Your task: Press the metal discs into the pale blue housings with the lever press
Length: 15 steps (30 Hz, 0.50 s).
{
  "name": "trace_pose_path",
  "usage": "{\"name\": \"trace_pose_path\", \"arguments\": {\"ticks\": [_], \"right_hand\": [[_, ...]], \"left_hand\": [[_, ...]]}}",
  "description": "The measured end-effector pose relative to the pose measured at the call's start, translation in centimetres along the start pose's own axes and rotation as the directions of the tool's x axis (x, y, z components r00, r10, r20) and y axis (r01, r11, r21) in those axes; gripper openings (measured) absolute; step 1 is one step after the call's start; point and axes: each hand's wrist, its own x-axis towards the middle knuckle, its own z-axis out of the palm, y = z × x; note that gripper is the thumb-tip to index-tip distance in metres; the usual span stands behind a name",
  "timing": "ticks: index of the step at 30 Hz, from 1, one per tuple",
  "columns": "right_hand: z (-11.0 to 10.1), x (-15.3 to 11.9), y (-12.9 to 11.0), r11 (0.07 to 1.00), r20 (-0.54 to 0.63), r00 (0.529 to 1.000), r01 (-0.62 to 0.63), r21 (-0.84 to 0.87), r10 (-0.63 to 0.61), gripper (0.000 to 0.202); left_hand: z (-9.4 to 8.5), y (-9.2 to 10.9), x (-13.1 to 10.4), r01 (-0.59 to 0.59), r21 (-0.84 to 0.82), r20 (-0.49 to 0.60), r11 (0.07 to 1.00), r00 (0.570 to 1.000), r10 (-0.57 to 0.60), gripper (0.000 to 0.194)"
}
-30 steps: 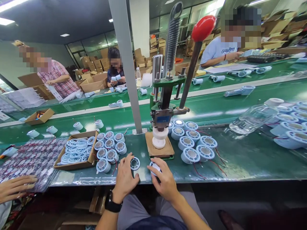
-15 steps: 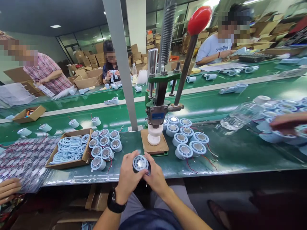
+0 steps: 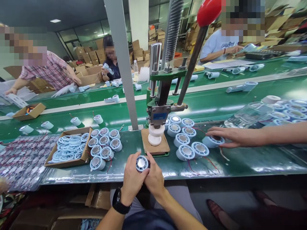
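Between both hands, at the front edge of the bench, I hold a light-blue round fan motor housing (image 3: 142,163) with a silver disc in its centre. My left hand (image 3: 133,175) grips its left side, a black watch on that wrist. Around the right side my right hand (image 3: 154,175) is closed, thumbs meeting at the lower rim. Just beyond stands a hand press (image 3: 158,115) with a white round punch over a white seat (image 3: 154,140). Left of the press is a group of similar housings (image 3: 104,140); to its right sits another group (image 3: 185,152), with red wires trailing.
A cardboard box (image 3: 90,140) holds light-blue rings. Wired parts lie on plastic sheeting (image 3: 24,159) at left. From the right, a co-worker's hand (image 3: 230,136) holds a housing. A clear bottle (image 3: 249,113) lies behind it. Across the green conveyor (image 3: 115,111) several people work.
A co-worker's hand has come in from the right with a housing, beside the right group. My hands still hold the same housing, shifted slightly right in view.
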Motion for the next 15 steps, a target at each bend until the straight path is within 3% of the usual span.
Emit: {"name": "trace_pose_path", "arguments": {"ticks": [5, 9, 11, 12, 13, 15], "right_hand": [[0.1, 0.1, -0.4, 1.0, 0.083, 0.997, 0.008, 0.003, -0.008, 0.046], [-1.5, 1.3, 0.0, 0.997, 0.303, 0.952, 0.053, -0.053, -0.034, 0.045], [-4.6, 4.1, -0.1, 0.982, 0.411, 0.902, 0.176, -0.062, -0.135, 0.043], [-6.8, 6.2, -0.4, 0.966, 0.407, 0.891, 0.249, -0.069, -0.2, 0.041], [-9.2, 8.8, -1.0, 0.941, 0.367, 0.888, 0.327, -0.083, -0.276, 0.038], [-14.2, 15.3, -2.7, 0.905, 0.128, 0.924, 0.381, -0.188, -0.362, 0.036]], "left_hand": [[1.3, -0.7, -1.0, 0.025, -0.055, -0.038, 0.998, 0.999, -0.027, 0.057], [1.2, -1.2, -0.9, 0.087, -0.137, 0.029, 0.987, 0.996, -0.084, 0.051], [0.4, -1.0, 0.2, 0.135, -0.15, 0.085, 0.979, 0.989, -0.123, 0.048], [-0.1, -0.8, 1.2, 0.15, -0.152, 0.113, 0.977, 0.985, -0.134, 0.047], [-0.6, -0.5, 2.3, 0.154, -0.155, 0.133, 0.976, 0.982, -0.134, 0.047], [-1.3, 0.4, 5.0, 0.13, -0.178, 0.132, 0.976, 0.985, -0.107, 0.049]]}}
